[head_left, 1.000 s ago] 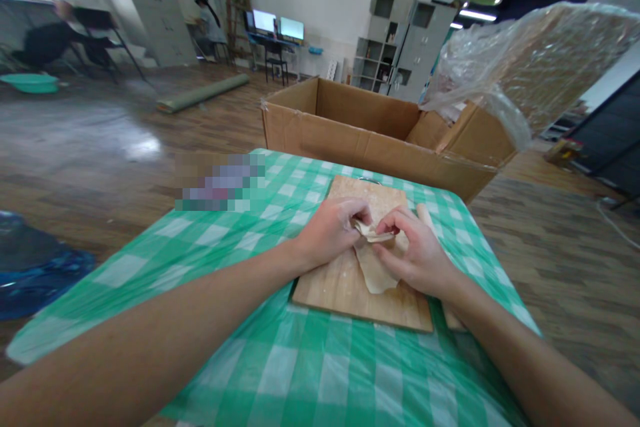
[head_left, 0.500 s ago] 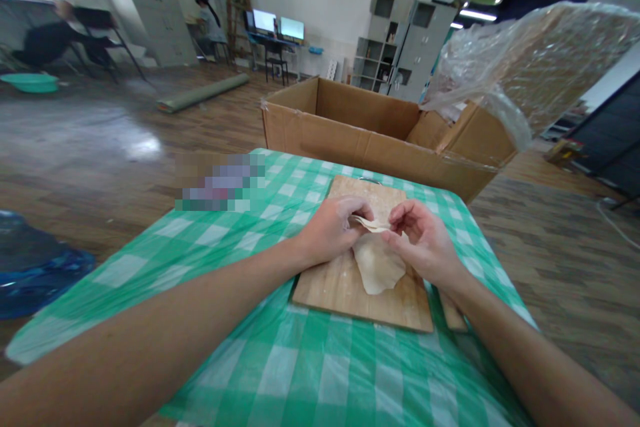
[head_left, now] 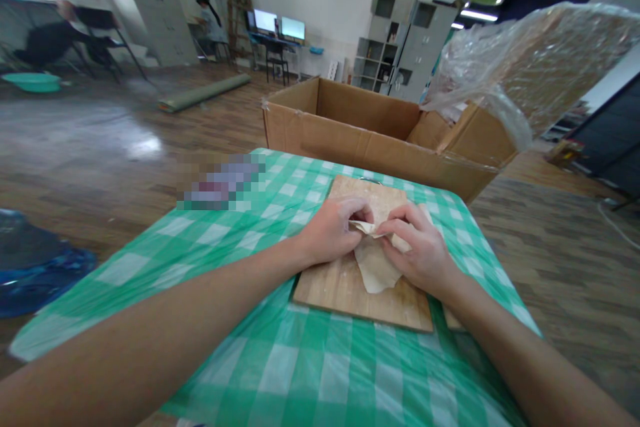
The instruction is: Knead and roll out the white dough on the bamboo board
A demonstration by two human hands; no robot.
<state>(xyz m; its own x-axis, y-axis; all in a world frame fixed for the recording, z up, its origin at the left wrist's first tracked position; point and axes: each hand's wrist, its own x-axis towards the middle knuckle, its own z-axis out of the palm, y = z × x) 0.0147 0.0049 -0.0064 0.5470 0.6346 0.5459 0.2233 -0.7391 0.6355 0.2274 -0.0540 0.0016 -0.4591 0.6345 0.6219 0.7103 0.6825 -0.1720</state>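
A thin, pale sheet of dough (head_left: 376, 270) hangs down over a wooden cutting board (head_left: 327, 290) dusted with white specks. Its upper edge is gathered into a fold between my two hands. My left hand (head_left: 334, 232) is closed on the left end of that fold, thumb below and fingers curled above. From the other side, my right hand (head_left: 419, 250) pinches the fold between thumb and fingertips, covering the sheet's right part. The board lies flat, with a metal handle (head_left: 371, 181) at its far edge.
A green-and-white checked plastic cloth (head_left: 240, 320) covers the table. Partly under my right forearm lies another wooden piece (head_left: 453, 319). A blurred-out item (head_left: 220, 183) is at the far left edge. Beyond the table stands a large cardboard box (head_left: 360, 137); two people sit in the background.
My right hand has turned over the dough and moved slightly left along the fold, its fingers now closer together. The left hand stays in place.
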